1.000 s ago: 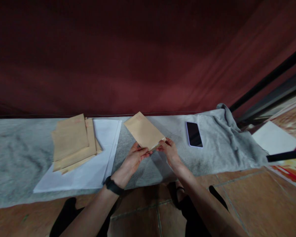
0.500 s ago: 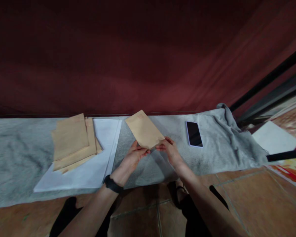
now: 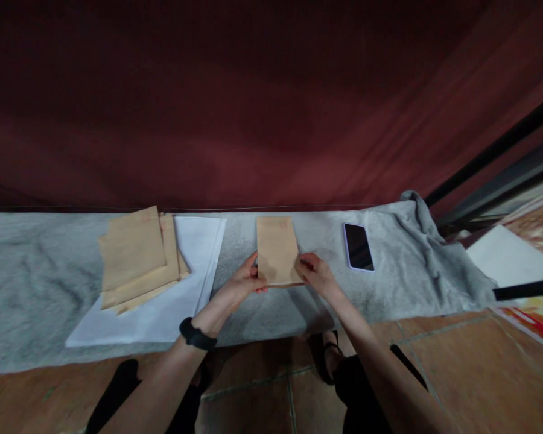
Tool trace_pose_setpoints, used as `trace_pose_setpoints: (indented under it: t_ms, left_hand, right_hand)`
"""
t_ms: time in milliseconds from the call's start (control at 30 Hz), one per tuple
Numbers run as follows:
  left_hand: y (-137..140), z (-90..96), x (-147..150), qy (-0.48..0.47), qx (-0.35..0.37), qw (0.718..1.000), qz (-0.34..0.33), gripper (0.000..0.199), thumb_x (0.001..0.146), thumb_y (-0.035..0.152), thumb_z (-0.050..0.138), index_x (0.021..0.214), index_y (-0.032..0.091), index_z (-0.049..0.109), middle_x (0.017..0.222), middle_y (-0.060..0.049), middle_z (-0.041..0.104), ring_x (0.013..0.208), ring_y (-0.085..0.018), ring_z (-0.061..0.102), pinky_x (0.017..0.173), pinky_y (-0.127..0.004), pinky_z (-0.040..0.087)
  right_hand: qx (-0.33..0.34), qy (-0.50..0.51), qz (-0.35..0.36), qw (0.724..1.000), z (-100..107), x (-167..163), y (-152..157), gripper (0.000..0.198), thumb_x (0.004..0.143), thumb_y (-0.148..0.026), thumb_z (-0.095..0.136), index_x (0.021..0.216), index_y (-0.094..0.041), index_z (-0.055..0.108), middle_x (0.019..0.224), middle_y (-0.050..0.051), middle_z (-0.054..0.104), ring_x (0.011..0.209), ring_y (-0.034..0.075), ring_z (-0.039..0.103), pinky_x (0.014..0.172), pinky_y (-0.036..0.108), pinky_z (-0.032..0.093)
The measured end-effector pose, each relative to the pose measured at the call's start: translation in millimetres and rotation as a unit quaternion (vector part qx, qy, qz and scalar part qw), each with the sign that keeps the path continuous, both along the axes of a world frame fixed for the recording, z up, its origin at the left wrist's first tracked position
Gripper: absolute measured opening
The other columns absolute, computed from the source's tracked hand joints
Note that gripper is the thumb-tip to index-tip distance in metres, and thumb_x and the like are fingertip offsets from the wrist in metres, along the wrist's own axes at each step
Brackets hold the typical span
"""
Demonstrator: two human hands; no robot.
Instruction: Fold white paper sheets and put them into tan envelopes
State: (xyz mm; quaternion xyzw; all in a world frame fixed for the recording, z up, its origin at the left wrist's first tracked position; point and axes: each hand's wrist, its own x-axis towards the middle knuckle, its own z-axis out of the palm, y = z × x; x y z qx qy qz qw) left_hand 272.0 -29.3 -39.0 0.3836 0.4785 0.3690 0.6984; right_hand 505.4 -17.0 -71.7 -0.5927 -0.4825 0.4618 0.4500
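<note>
A tan paper envelope [image 3: 277,250] is upright in front of me, its long sides pointing away, with faint red print near the far right corner. My left hand [image 3: 245,278] grips its near left edge, thumb on top and fingers partly beneath. At the near right edge, my right hand [image 3: 315,271] is closed on the paper. To the left, several more tan envelopes [image 3: 136,250] lie in a loose, fanned pile on large white paper sheets [image 3: 163,325].
A grey cloth [image 3: 389,289] covers the low surface. On it, right of my hands, lies a phone [image 3: 359,247] in a pale purple case. A dark red curtain [image 3: 262,120] hangs behind. Black bars [image 3: 493,154] and a white sheet [image 3: 509,256] are at the far right.
The envelope has turned from a slant to nearly straight and come lower toward the cloth. My hands have moved from its near end to its two sides.
</note>
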Motion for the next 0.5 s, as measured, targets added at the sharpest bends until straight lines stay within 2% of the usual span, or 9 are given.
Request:
trace_pose_setpoints:
  t_ms: [100,200,300,367,400,467,500]
  left_hand:
    - [-3.0,-2.2,-3.9,-0.014,-0.015,0.999,-0.036,0.097,0.061,0.006,0.079,0.150,0.017,0.042,0.065,0.003,0.068,0.051,-0.013,0.063,0.047,-0.018,0.040]
    - [-7.2,-7.5,-4.8,-0.006,-0.018,0.999,-0.034,0.105,0.061,0.005,0.079,0.155,0.017,0.034,0.065,0.004,0.067,0.052,-0.014,0.064,0.048,-0.018,0.043]
    - [-11.0,-12.4,-4.6,0.045,0.001,0.999,-0.022,0.108,0.061,0.003,0.076,0.158,0.019,0.029,0.062,0.007,0.064,0.045,-0.013,0.059,0.046,-0.020,0.042]
    - [-13.2,-12.4,-3.6,0.101,0.039,0.994,0.031,0.094,0.064,0.005,0.077,0.150,0.021,0.043,0.062,0.007,0.062,0.049,-0.015,0.059,0.051,-0.022,0.045]
    - [-14.4,-11.4,-2.2,0.139,0.071,0.985,0.071,0.081,0.065,0.007,0.077,0.142,0.022,0.053,0.066,0.004,0.063,0.058,-0.017,0.064,0.057,-0.024,0.049]
    - [-17.6,-9.0,3.3,0.218,0.156,0.955,0.129,0.052,0.071,0.013,0.076,0.121,0.024,0.068,0.084,-0.004,0.069,0.090,-0.025,0.070,0.081,-0.030,0.054]
    - [-19.7,-8.6,7.6,0.250,0.204,0.938,0.128,0.040,0.074,0.015,0.074,0.113,0.025,0.070,0.099,-0.008,0.071,0.107,-0.028,0.067,0.096,-0.035,0.052]
  right_hand:
    - [0.081,-0.131,0.027,0.988,8.1,-1.9,-1.9,0.025,0.083,-0.030,0.065,0.106,-0.025,0.072,0.105,0.006,0.074,0.099,0.023,0.067,0.092,0.037,0.053]
    - [0.182,-0.299,0.134,0.927,11.8,-12.9,-4.9,0.041,0.098,-0.030,0.049,0.136,-0.021,0.062,0.145,0.012,0.059,0.135,0.025,0.053,0.115,0.043,0.040]
    - [0.208,-0.402,0.209,0.867,5.9,-27.1,-9.9,0.050,0.103,-0.037,0.046,0.150,-0.020,0.049,0.162,0.011,0.040,0.150,0.026,0.036,0.124,0.048,0.028]
    - [0.205,-0.447,0.221,0.842,0.0,-33.6,-12.6,0.055,0.103,-0.041,0.047,0.154,-0.022,0.044,0.164,0.010,0.034,0.152,0.027,0.033,0.125,0.050,0.025]
    - [0.204,-0.460,0.222,0.835,-2.5,-35.2,-13.2,0.055,0.103,-0.041,0.047,0.155,-0.022,0.043,0.164,0.010,0.033,0.152,0.027,0.033,0.125,0.050,0.025]
    - [0.206,-0.474,0.224,0.826,-5.5,-35.7,-11.8,0.053,0.104,-0.039,0.045,0.154,-0.024,0.043,0.164,0.009,0.033,0.151,0.026,0.034,0.125,0.049,0.025]
    - [0.206,-0.478,0.226,0.823,-6.1,-34.9,-9.8,0.052,0.104,-0.037,0.044,0.154,-0.024,0.044,0.164,0.009,0.034,0.151,0.026,0.034,0.125,0.048,0.025]
